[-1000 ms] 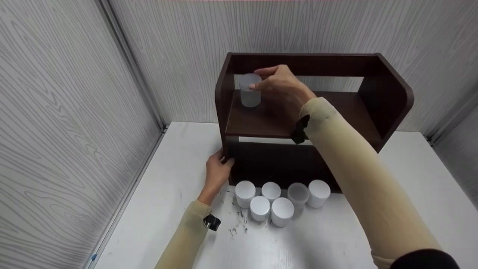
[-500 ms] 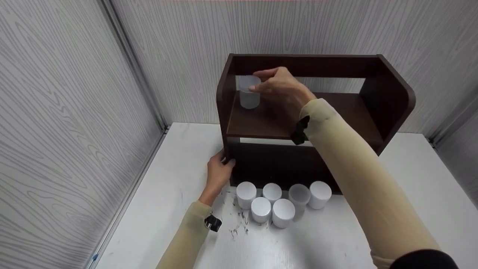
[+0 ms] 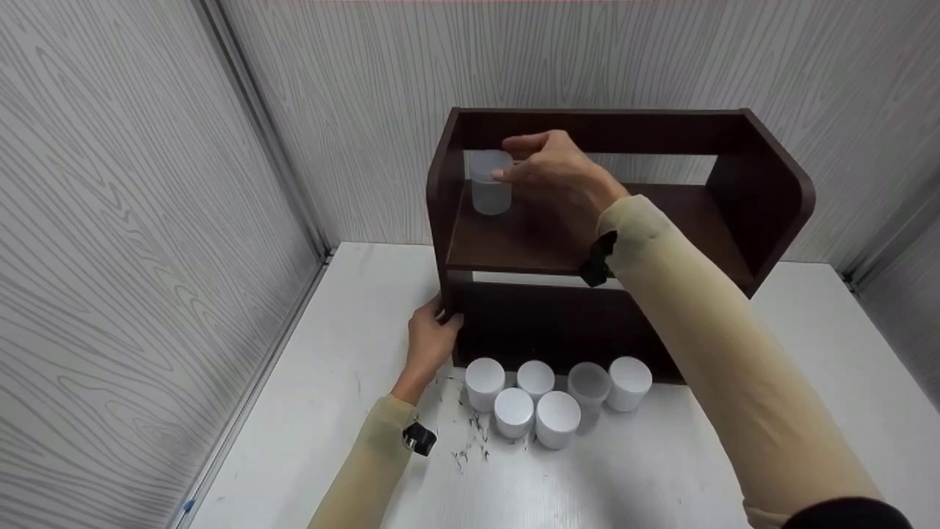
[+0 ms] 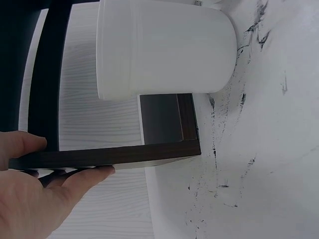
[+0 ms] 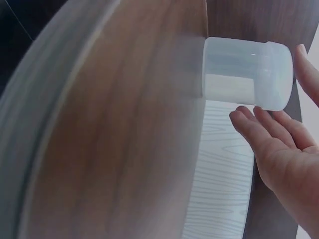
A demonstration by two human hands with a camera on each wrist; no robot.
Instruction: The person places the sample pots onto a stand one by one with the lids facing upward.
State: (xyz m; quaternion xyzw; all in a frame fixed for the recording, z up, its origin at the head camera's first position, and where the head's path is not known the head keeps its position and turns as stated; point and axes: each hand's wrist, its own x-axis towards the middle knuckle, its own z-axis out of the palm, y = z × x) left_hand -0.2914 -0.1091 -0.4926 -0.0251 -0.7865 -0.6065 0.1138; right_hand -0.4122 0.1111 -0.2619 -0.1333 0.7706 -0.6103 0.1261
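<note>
A translucent lidded jar (image 3: 490, 192) stands upright at the left end of the upper board of a dark brown wooden shelf (image 3: 514, 246). Around its right side is my right hand (image 3: 554, 165), thumb and fingers spread. In the right wrist view, the fingers (image 5: 266, 132) lie just off the jar (image 5: 232, 72), with the thumb slightly apart from its lid. My left hand (image 3: 429, 338) grips the lower left side panel of the shelf. The left wrist view shows that panel (image 4: 124, 157) between thumb and fingers, with a white jar (image 4: 169, 47) close by.
Several white-topped jars (image 3: 513, 411) and one translucent jar (image 3: 588, 383) stand bunched on the white table (image 3: 352, 294) before the shelf. Dark scuff marks lie on the tabletop. Wood-patterned walls (image 3: 147, 184) rise at the left and behind.
My right hand's fingers have loosened from the jar, and the wrist has shifted slightly right. The jar stays on the upper board. My left hand keeps its hold on the panel.
</note>
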